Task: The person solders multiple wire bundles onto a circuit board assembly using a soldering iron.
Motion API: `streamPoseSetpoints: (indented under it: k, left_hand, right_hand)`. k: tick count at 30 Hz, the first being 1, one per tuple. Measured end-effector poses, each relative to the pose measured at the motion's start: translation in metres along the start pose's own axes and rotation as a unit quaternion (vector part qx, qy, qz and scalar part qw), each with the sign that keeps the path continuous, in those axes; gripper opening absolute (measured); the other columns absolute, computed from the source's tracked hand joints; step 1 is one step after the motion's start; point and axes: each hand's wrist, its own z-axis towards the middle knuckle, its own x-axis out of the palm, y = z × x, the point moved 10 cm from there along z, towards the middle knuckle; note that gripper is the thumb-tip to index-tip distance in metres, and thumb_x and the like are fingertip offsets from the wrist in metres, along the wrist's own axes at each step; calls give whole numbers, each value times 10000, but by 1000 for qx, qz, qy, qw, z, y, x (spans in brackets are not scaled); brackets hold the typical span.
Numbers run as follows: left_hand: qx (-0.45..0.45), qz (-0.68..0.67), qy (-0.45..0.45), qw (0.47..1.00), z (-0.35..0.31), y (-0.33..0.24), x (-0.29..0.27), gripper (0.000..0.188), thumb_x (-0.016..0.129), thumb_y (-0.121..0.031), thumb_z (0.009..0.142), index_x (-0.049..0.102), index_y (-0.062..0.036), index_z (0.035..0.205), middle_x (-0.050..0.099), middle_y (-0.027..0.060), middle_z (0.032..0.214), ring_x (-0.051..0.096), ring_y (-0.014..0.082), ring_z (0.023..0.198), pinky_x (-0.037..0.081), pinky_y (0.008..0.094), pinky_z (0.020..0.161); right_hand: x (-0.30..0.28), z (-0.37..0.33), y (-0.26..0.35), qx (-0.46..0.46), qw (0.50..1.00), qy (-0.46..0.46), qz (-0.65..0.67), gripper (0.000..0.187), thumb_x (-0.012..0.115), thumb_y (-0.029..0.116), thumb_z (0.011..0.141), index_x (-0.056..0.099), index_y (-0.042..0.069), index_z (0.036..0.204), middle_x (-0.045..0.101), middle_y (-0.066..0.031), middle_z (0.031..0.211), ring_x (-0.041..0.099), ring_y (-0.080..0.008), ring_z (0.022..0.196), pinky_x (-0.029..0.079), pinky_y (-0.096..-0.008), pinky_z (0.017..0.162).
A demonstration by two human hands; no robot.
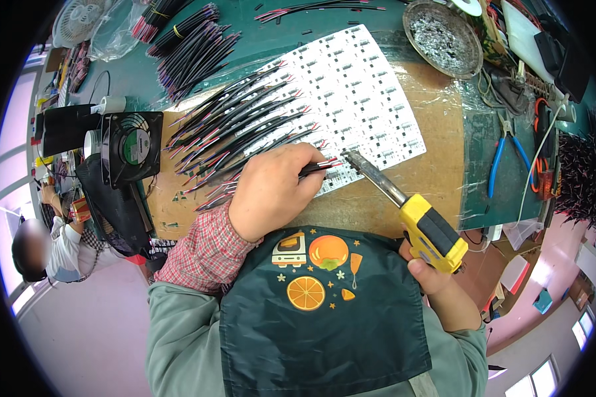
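Between the fingers of my left hand (269, 190) is pinched a black-sleeved wire (316, 168), its bare red and white ends at the near edge of a white circuit board panel (351, 86). My right hand (432, 272) grips a yellow and black soldering iron (432, 231). The iron's dark tip lies right beside those wire ends, at the panel; whether it touches them I cannot tell. Several rows of black wires (238, 119) spread leftward from the panel's left part. Part of the lower rows is hidden under my left hand.
Bundles of black wires (195, 63) lie at the back left. A small black fan (134, 149) stands left of the brown work board (437, 132). Back right is a round metal dish (444, 40) of grey scraps; blue-handled pliers (506, 155) lie at right. Another person sits far left.
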Motion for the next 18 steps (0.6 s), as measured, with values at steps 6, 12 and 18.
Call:
streamPoseSetpoints:
  k: [6,12,18]
  left_hand:
    - [-15,15,-7,1000,0,1,-1,141,674,-113,768,648,-19,871,631,146,787,622,295,716,486,337,636]
    - [63,-30,-70,995,0,-11,-21,129,692,-84,751,657,-25,860,630,116,785,609,295,710,488,358,639]
    - [-4,-101,-56,993,-1,-4,-25,147,707,-24,746,671,-10,888,660,98,798,626,194,715,479,282,663]
  right_hand:
    - [1,1,4,-23,1000,-15,-2,232,684,116,765,578,24,950,565,-38,738,531,-151,636,429,-288,575]
    - [1,1,0,0,1000,9,19,195,647,100,780,565,36,946,538,-28,750,505,-149,656,409,-301,584]
    - [1,1,4,-6,1000,0,25,182,638,109,787,559,42,937,526,-26,749,495,-151,659,400,-303,587]
